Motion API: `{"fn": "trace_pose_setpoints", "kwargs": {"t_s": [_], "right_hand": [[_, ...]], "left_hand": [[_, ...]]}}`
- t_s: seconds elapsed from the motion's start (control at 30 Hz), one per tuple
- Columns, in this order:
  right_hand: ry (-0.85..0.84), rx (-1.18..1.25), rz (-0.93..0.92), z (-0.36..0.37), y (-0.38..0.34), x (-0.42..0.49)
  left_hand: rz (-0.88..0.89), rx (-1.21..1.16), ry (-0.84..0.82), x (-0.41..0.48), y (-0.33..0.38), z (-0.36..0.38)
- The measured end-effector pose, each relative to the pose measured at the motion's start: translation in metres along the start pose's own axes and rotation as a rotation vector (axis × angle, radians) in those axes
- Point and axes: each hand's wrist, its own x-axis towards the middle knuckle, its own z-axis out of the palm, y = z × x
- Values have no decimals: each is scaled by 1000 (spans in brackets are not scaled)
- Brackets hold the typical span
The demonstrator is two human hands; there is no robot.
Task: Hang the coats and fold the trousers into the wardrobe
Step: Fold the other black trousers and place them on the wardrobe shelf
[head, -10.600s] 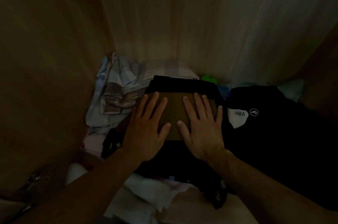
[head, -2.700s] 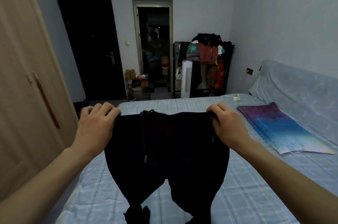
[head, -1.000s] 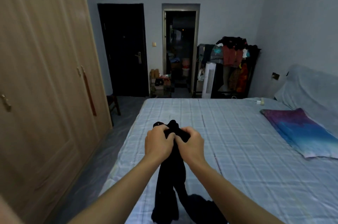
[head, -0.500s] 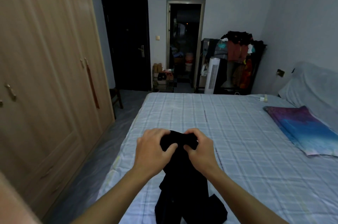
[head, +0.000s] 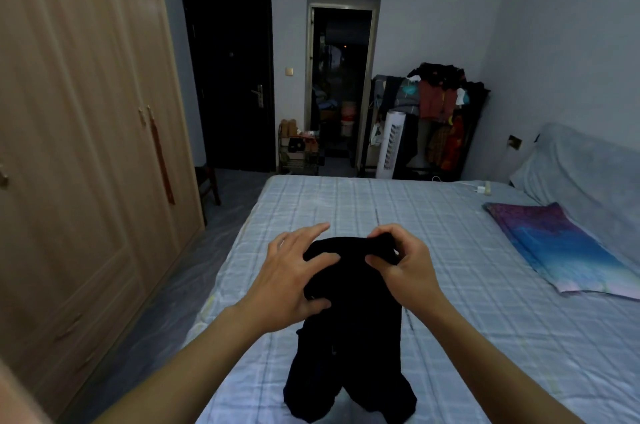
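Wardrobe (head: 86, 146) doors stand closed along the left wall, well apart from the work. My left grip (head: 291, 281) is wide, its fingers spread and laid on the left side of the black trousers (head: 349, 319), thumb touching the cloth lower down, forefinger pointing out past the upper edge. The trousers are bunched narrow, their upper end between my two grips, the legs trailing toward me on the bed (head: 467, 337) near its left edge. My right grip (head: 405, 267) holds the trousers, fingers curled over the upper edge and thumb pinching the fabric from below. Farther right a purple and blue pillow (head: 561, 247) lies on the checked bedsheet, apart from the trousers.
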Motion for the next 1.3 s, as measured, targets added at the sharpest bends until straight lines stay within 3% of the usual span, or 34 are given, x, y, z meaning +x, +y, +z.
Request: {"fn": "trace_pose_setpoints", "kwargs": {"t_s": [0.2, 0.4, 0.53, 0.97, 1.3], "right_hand": [[-10, 15, -22, -8, 4, -10], [1, 48, -20, -8, 4, -16], [1, 48, -15, -8, 3, -20], [31, 100, 33, 1, 5, -36], [27, 70, -15, -1, -5, -42]], "left_hand": [[127, 176, -105, 9, 0, -8], [153, 111, -253, 15, 14, -10], [180, 191, -297, 12, 16, -14], [264, 259, -98, -14, 3, -30], [157, 97, 171, -29, -2, -21]]}}
